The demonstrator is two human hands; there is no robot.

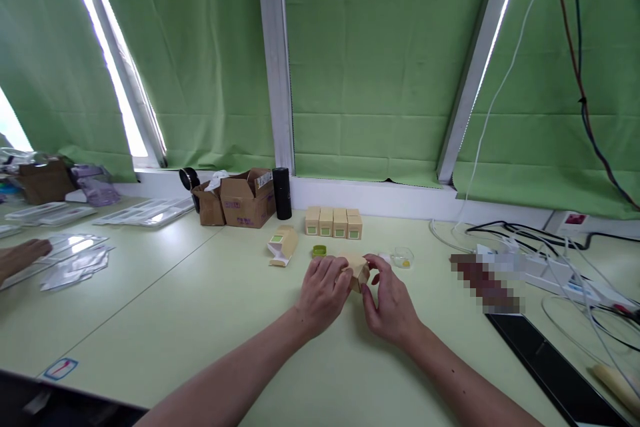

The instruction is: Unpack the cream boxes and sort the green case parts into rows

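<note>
A small tan cardboard box sits between both hands on the pale green table. My left hand wraps round its left side with fingers curled. My right hand pinches its right end with thumb and fingertips. Just behind lie a green lid and a small clear jar. An open tan box lies on its side to the left. Several closed tan boxes with green labels stand in a row further back.
Brown cartons and a black cylinder stand by the window sill. Clear plastic trays and bags lie at left, where another person's hand rests. A power strip with cables and a black slab lie at right.
</note>
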